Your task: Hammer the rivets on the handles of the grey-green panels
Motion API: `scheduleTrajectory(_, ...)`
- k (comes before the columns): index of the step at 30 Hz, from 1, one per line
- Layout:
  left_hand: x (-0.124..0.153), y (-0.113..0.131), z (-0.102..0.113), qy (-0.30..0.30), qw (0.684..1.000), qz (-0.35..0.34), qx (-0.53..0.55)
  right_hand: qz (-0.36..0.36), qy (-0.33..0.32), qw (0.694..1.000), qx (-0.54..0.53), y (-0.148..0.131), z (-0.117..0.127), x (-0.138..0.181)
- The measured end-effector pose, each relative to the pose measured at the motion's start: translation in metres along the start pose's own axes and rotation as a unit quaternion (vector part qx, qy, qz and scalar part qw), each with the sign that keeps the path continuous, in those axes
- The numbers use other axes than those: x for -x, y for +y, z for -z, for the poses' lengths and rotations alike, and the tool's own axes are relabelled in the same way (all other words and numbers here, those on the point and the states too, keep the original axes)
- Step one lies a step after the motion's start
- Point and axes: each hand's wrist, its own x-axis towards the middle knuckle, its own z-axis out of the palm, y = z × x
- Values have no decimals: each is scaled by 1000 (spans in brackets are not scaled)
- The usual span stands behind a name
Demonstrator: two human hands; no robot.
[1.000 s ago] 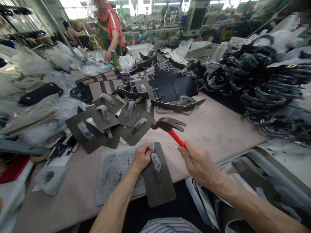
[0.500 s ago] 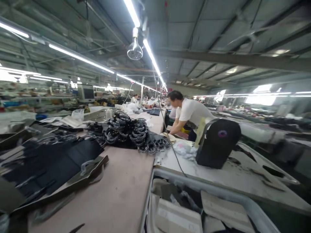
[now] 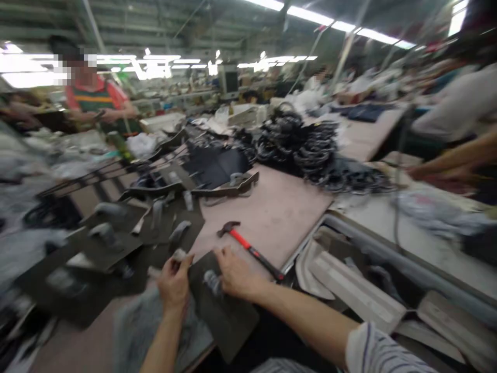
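Leather panel (image 3: 229, 316): dark, near table (image 3: 272, 212) edge.
Left hand (image 3: 174, 282): pinching small fitting (image 3: 179, 255).
Right hand (image 3: 235, 274): flat, grasping nothing; steady the panel.
Hammer (image 3: 248, 248): lying right.

Black strap coils (image 3: 306, 147) heaped (far side) behind dark panels (image 3: 215, 166).

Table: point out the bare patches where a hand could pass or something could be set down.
One bare patch of table: bordered by the hammer in front, the black ring pile behind, the dark panels to the left. Left of that it is crowded with overlapping panels. Both hands, left and right, sit on the near panel.
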Motion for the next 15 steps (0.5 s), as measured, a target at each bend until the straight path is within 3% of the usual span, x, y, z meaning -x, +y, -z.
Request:
scheduleTrajectory(2, 4, -9, 41, 26, 998, 30, 44, 144, -30, 988, 50, -9, -8, -6)
scheduleTrajectory(4, 5, -11, 59, 46, 996, 38, 73, 318, -70, 937, 124, -10, -1, -15)
scheduleTrajectory(6, 7, -11, 66, 68, 993, 46, 87, 414, -130, 881, 189, -11, 10, -22)
scheduleTrajectory(7, 9, -9, 69, 80, 991, 51, 95, 425, -150, 866, 217, -14, 16, -24)
scheduleTrajectory(9, 16, -4, 73, 102, 987, 56, 112, 390, -147, 872, 256, -22, 22, -25)
scheduleTrajectory(13, 26, 17, 83, 135, 983, 5, 124, 213, -49, 944, 246, -43, 20, -17)
scheduleTrajectory(15, 26, 29, 83, 136, 985, -25, 100, 128, -36, 969, 210, -51, 13, -9)
